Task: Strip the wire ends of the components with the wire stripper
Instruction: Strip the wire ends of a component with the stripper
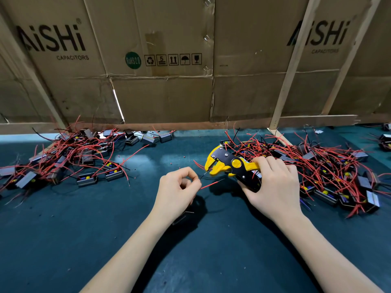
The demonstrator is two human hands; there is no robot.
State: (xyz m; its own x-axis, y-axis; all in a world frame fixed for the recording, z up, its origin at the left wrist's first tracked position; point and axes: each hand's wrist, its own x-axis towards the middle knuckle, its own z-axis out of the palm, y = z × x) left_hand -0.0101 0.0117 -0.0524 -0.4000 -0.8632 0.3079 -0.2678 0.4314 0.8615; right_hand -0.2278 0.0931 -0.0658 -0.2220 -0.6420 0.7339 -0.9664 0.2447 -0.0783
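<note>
right hand [273, 187] gripping wire stripper [230, 166] handles mid-surface. left hand [177, 187] pinching black wire [203, 175], tip at stripper's mouth.

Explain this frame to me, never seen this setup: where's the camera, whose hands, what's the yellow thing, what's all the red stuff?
There is no robot here. A person works bare-handed, and the single camera sits on their head, looking forward and down. The right hand grips the yellow and black wire stripper. The left hand pinches a thin dark wire whose tip reaches the stripper's mouth; a red wire pokes out beside it. On the dark green mat lie two piles of small boxy components with red leads, one on the left and one on the right. Flattened cardboard boxes printed AiSHi Capacitors form the back wall.
</note>
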